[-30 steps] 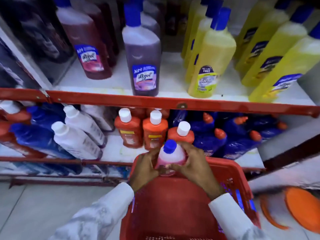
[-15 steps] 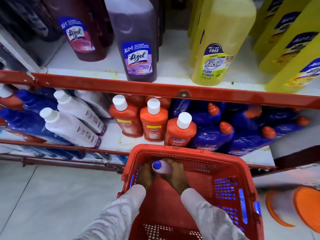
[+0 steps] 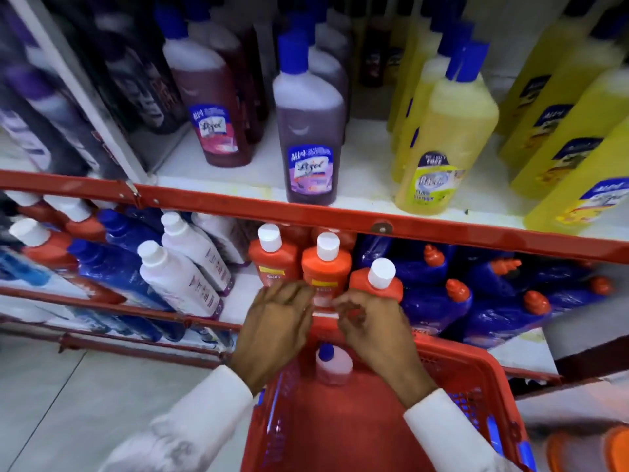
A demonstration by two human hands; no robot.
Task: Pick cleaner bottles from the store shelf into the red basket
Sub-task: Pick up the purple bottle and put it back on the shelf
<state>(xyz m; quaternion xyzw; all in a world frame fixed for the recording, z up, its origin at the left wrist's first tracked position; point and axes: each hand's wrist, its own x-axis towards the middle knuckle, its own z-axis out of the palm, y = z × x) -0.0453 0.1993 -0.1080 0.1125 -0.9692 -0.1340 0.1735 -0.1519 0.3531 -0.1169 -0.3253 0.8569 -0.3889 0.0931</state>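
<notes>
A pink cleaner bottle (image 3: pixel 333 364) with a blue cap stands upright inside the red basket (image 3: pixel 476 376), near its far wall. Both my hands hover above the basket's far rim, empty, fingers spread. My left hand (image 3: pixel 272 328) and my right hand (image 3: pixel 372 330) are just in front of the orange bottles (image 3: pixel 325 264) with white caps on the lower shelf. On the upper shelf stand a purple cleaner bottle (image 3: pixel 308 131), a dark red bottle (image 3: pixel 207 107) and yellow bottles (image 3: pixel 446 131).
A red shelf rail (image 3: pixel 238 206) runs across between the two shelves. White bottles (image 3: pixel 177 277) and blue bottles (image 3: pixel 439 301) fill the lower shelf on either side. Pale tiled floor (image 3: pixel 85 403) lies at lower left. Orange round things (image 3: pixel 612 451) sit at lower right.
The pink bottle was carried down into the basket and let go. Both hands have come up out of the basket, empty, toward the lower shelf.
</notes>
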